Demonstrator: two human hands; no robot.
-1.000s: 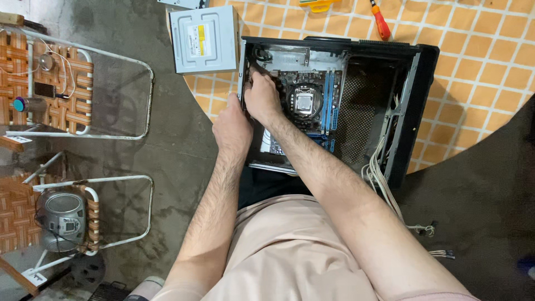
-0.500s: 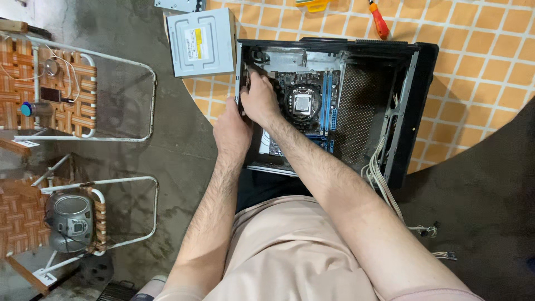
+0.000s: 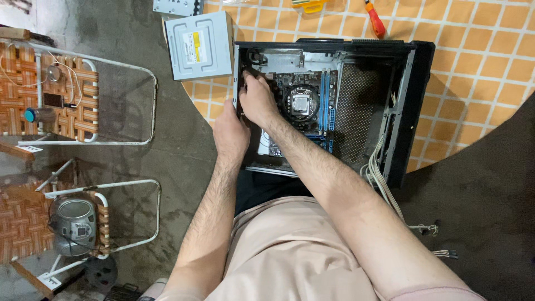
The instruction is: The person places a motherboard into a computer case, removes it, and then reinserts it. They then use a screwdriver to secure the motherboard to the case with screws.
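An open black computer case (image 3: 415, 83) lies on a table with an orange checked cloth (image 3: 473, 56). Inside it sits a motherboard (image 3: 304, 103) with blue slots and a bare processor socket. My right hand (image 3: 257, 99) reaches into the case's left rear corner, fingers curled down on the board's edge; what they grip is hidden. My left hand (image 3: 229, 129) presses against the outside of the case's left wall, fingers hidden behind it.
A grey optical drive (image 3: 199, 45) lies left of the case. A red-handled screwdriver (image 3: 375, 19) rests behind it. Loose white cables (image 3: 384, 184) trail off the table's front edge. Two woven folding chairs (image 3: 72, 100) stand at left, one holding a small grey radio (image 3: 73, 226).
My hands have stayed at the case's left rear corner; only the view has shifted slightly.
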